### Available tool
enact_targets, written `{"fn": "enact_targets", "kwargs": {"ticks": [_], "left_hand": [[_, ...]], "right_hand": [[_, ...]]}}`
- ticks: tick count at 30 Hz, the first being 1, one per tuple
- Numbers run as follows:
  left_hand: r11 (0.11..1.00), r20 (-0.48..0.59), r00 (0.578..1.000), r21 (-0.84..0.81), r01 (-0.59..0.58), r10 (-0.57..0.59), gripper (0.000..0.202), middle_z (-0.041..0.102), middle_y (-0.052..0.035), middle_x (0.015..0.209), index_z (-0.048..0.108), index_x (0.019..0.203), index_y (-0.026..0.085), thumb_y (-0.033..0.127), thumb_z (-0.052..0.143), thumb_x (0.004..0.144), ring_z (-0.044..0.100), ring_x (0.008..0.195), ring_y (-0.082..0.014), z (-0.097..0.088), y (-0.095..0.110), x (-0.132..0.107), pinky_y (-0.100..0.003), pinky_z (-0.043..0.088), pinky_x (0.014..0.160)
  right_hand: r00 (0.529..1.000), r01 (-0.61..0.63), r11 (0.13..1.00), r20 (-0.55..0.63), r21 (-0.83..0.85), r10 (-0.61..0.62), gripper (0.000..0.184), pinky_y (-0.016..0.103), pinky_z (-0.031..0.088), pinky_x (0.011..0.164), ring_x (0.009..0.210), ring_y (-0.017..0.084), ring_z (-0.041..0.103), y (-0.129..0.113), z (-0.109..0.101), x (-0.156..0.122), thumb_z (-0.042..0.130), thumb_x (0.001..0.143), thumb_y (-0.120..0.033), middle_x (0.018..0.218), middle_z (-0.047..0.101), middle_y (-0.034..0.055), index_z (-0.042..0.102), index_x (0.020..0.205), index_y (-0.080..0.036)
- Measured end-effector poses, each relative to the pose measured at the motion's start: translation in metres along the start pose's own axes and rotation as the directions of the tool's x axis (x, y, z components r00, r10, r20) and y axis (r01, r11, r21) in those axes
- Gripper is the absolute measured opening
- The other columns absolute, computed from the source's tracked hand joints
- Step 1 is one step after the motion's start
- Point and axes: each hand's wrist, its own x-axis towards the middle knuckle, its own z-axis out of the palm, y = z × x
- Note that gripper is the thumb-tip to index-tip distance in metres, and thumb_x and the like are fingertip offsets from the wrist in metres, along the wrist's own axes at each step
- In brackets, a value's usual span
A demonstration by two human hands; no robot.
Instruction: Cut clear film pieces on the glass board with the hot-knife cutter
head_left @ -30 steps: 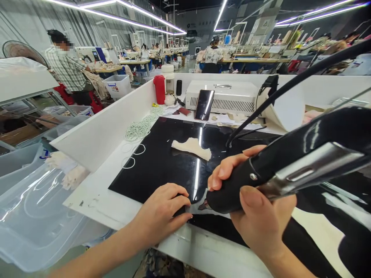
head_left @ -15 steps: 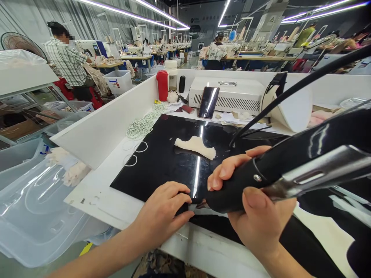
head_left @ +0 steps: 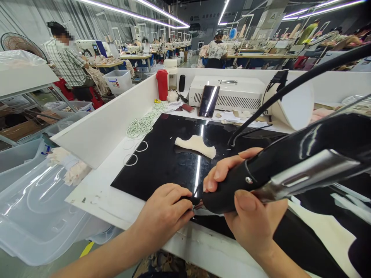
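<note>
My right hand (head_left: 246, 208) is wrapped around a thick black corded hand tool (head_left: 301, 154) with a silver lever along its side. The tool's exact kind does not show. Its narrow end points down and left, close to the fingertips of my left hand (head_left: 169, 208). Those fingers are pinched together at the near edge of a glossy black sheet (head_left: 150, 170); what they hold is mostly hidden. Beyond both hands, a curved cream fabric piece (head_left: 195, 146) lies on the sheet.
Pale green elastic loops (head_left: 140, 125) are heaped on the left, below a white side panel (head_left: 107, 112). A phone (head_left: 208, 101) leans on a white vented box (head_left: 228, 90), beside a red bottle (head_left: 162, 85). A black cable (head_left: 278, 94) arches across the right. Clear plastic bins (head_left: 37, 216) stand left.
My right hand and the tool have shifted slightly left, closer to my left hand. My left fingers have drawn closer together, hiding the dark thing that showed between them.
</note>
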Motion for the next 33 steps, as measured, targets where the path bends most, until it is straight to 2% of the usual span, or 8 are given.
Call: {"fn": "enact_targets", "kwargs": {"ticks": [6,12,18,26,33], "left_hand": [[0.994,-0.012,0.996,0.063,-0.085,0.086,0.013,0.075,-0.0058,0.112,0.069,0.1,0.016,0.022,0.06,0.107,0.071,0.104,-0.0225,-0.003,-0.001,-0.001,-0.042,0.06,0.099],[0.989,-0.025,0.993,0.101,-0.112,0.115,0.015,0.076,-0.0055,0.114,0.071,0.114,0.017,0.023,0.058,0.108,0.073,0.104,-0.0215,-0.005,-0.003,-0.009,-0.045,0.059,0.102],[0.982,-0.019,0.992,0.146,-0.121,0.125,0.016,0.077,-0.0037,0.117,0.073,0.116,0.021,0.026,0.059,0.108,0.072,0.111,-0.0223,-0.003,-0.002,-0.017,-0.044,0.058,0.105],[0.953,-0.02,0.983,0.25,-0.171,0.181,0.019,0.078,-0.0019,0.115,0.073,0.117,0.02,0.023,0.055,0.109,0.073,0.111,-0.0222,-0.002,0.0,-0.018,-0.043,0.057,0.107],[0.965,-0.027,0.985,0.205,-0.163,0.172,0.018,0.079,-0.0007,0.115,0.071,0.116,0.018,0.022,0.056,0.109,0.072,0.111,-0.0206,-0.002,0.0,-0.016,-0.041,0.055,0.11]], "right_hand": [[1.0,0.026,0.999,0.001,-0.025,-0.026,0.038,0.031,0.055,0.057,0.062,0.015,0.062,0.001,-0.003,0.001,0.085,0.088,-0.039,0.083,0.066,-0.0045,0.058,0.113,-0.029],[1.0,0.029,0.999,0.012,-0.026,-0.029,0.035,0.031,0.054,0.059,0.064,0.014,0.062,0.002,-0.006,0.0,0.083,0.09,-0.038,0.085,0.067,-0.0049,0.059,0.115,-0.029],[1.0,0.022,1.0,0.007,-0.011,-0.021,0.037,0.031,0.055,0.06,0.065,0.014,0.064,0.002,-0.005,0.001,0.084,0.09,-0.038,0.086,0.067,-0.0045,0.059,0.116,-0.029],[1.0,0.015,1.0,0.003,0.003,-0.015,0.038,0.032,0.055,0.06,0.065,0.015,0.064,0.003,-0.001,0.002,0.085,0.088,-0.038,0.085,0.067,-0.0046,0.059,0.115,-0.028],[0.999,0.038,0.999,0.03,-0.039,-0.036,0.03,0.033,0.054,0.061,0.065,0.015,0.063,0.004,-0.003,0.002,0.078,0.095,-0.033,0.085,0.067,-0.0048,0.059,0.116,-0.029]]}}
